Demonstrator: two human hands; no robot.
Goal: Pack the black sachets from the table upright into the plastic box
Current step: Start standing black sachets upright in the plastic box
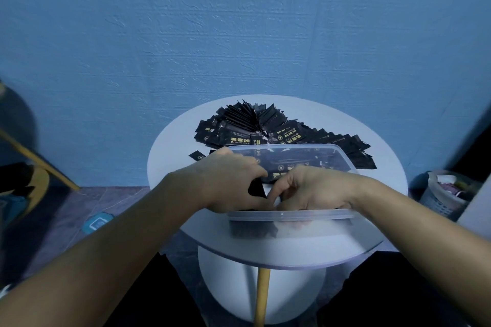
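From the head camera, a round white tabletop (170, 167) fills the lower middle of the frame, in front of a textured blue wall (239, 21). A clear plastic box (292, 215) stands on the near part of the tabletop, with its long side across the frame. Behind it, toward the wall, the loose sachets (265, 127) lie in a wide black heap with gold print. Some are fanned on edge and others lie flat, and the heap reaches round the box's far right corner. Both forearms come up from the bottom of the frame and meet inside the box at its near left end. The left hand (225, 180) has its fingers and thumb curved round a dark bundle of packed sachets (256, 190). This bundle stands on end in the near left corner and shows dimly through the box's front wall. The right hand (316, 190) is just beside the left, its fingers curled down toward the same bundle. Its fingertips are hidden, so I cannot tell whether it pinches anything. A wooden leg (261, 297) runs down under the tabletop. At the right edge of the frame stands a pale basket (441, 199).
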